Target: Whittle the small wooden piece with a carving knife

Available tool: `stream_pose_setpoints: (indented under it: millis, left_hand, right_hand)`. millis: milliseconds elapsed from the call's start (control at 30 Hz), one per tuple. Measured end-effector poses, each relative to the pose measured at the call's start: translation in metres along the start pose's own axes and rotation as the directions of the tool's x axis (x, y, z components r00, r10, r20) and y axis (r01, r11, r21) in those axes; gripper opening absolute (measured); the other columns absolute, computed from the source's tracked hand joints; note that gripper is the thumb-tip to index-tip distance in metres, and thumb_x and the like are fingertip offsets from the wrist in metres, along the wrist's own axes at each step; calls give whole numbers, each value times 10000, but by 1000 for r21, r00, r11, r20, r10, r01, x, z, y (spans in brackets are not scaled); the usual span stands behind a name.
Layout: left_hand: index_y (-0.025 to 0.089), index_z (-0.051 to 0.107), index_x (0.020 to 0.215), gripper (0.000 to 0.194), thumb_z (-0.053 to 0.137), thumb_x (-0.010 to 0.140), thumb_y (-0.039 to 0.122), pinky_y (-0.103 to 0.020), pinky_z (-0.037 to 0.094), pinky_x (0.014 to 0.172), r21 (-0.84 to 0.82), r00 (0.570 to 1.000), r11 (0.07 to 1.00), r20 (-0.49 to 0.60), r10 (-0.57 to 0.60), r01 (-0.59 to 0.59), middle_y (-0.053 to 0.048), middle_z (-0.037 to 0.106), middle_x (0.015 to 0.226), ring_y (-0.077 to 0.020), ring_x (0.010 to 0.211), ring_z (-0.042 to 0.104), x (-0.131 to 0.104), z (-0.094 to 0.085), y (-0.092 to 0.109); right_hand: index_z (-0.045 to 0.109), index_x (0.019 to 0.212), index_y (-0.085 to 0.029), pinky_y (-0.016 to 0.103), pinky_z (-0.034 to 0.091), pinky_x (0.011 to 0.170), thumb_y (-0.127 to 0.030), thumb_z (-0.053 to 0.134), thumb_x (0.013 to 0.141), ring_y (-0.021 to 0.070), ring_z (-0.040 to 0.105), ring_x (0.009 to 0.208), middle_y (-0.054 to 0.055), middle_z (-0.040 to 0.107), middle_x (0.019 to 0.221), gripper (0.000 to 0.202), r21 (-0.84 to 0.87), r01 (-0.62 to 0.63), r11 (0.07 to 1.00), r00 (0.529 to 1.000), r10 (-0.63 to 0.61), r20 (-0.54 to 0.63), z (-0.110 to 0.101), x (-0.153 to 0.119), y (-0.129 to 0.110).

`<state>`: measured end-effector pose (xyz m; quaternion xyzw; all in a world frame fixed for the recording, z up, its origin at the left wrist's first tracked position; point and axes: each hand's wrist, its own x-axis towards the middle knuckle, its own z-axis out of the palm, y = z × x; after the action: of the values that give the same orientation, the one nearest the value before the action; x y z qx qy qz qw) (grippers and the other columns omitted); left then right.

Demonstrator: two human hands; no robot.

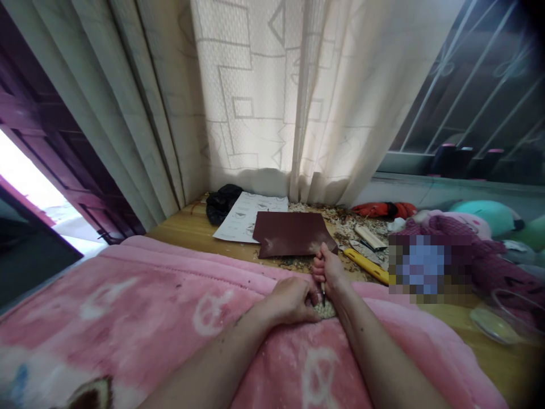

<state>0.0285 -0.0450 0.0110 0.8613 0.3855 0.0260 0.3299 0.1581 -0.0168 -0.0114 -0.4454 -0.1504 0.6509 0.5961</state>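
Observation:
Near the middle of the pink blanket [170,307], my left hand [293,300] grips a small pale, textured piece [326,310] from its left side. My right hand [327,268] is closed around a thin tool [323,287] held upright, its dark tip pointing down at the pale piece. Just beyond my right hand lies a dark red-brown sheet [293,232], partly over a white printed sheet [251,216]. What the pale piece is made of cannot be told.
Shavings [340,221] litter the wooden table [183,224]. A yellow cutter [366,265], a pale block [369,236] and a red-orange bundle [383,210] lie to the right. A black bag [223,203] is at the back left, a clear container [496,325] at far right.

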Motion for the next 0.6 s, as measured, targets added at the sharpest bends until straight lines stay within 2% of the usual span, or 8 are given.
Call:
stream_pose_setpoints:
  millis: [100,167,400,600]
  left_hand:
    - [208,617,784,237,610,583,332,-182,262,477,-8,1000,1000,4,4,-4,39,574,678,-103,595,481,0,1,-2]
    - [196,612,760,224,601,589,341,-187,248,467,-3,1000,1000,-3,5,-5,41,559,649,-98,573,468,0,3,-3]
    - [182,593,721,202,571,614,352,-193,229,466,19,998,999,-39,48,-47,48,550,639,-85,565,455,0,6,-5]
    - [172,588,717,227,534,651,382,-194,224,467,79,994,994,-67,84,-78,36,531,621,-84,543,432,-2,5,-3]
  right_hand:
    - [320,581,-194,126,60,266,-408,361,829,41,74,289,-107,161,367,330,69,-74,995,985,62,159,-5,-4,-5]
    - [327,587,-193,125,65,264,-413,383,819,40,75,296,-107,168,383,324,104,-64,993,971,38,234,-9,-7,-9]
    - [329,588,-195,130,97,258,-454,422,788,45,74,304,-107,181,393,340,203,135,970,972,-170,163,-15,-16,-17]
    - [325,586,-195,137,95,263,-443,385,808,49,73,307,-103,180,392,339,267,197,943,963,-237,127,-13,-20,-17]
